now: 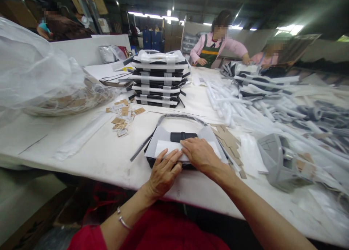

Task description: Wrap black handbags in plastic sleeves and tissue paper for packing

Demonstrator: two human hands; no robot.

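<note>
A black handbag (148, 161) lies in front of me on the table, its wrapped handle (181, 116) looping away from me. White tissue paper (208, 135) covers most of its front, with a folded white sheet (163, 146) across the middle. A dark strap tab (183, 136) shows above that sheet. My left hand (165, 171) rests on the sheet's lower edge, fingers stretched out. From the right, my right hand (201, 153) lies over the sheet with fingers extended and fingertips just below the tab. Its thumb is hidden.
Stacked wrapped bags (158, 80) stand behind the handbag. Brown tags (119, 123) lie to the left, near a large clear plastic bag (40, 68). On the right are cardboard pieces (230, 148), a grey tape dispenser (276, 162) and white foam tubes (226, 100). Co-workers (212, 46) are across the table.
</note>
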